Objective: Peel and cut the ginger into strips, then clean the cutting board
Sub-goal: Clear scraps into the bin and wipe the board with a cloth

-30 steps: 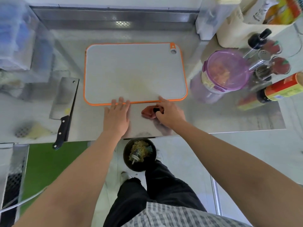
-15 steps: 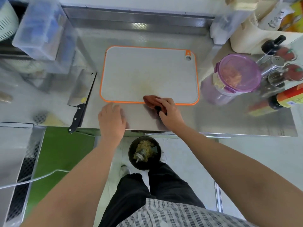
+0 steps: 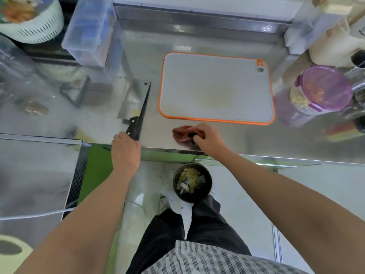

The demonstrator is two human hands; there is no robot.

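Below board (image 3: 215, 86), cleaver (image 3: 134, 99) in left hand (image 3: 125, 153), rag (image 3: 182, 133) in right hand (image 3: 209, 140)

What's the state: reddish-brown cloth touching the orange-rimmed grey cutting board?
Apart. Head view shows a strip of bare steel counter between the reddish-brown cloth, gripped by the right hand, and the orange-rimmed grey cutting board's near edge.

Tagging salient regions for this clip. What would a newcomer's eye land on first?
The orange-rimmed cutting board sits on the steel counter, bare but for a yellowish stain. Just in front of it the right hand holds a reddish cloth near the counter's front edge, while the left hand touches the black handle of the cleaver lying left of the board. A purple-lidded tub stands to the board's right.
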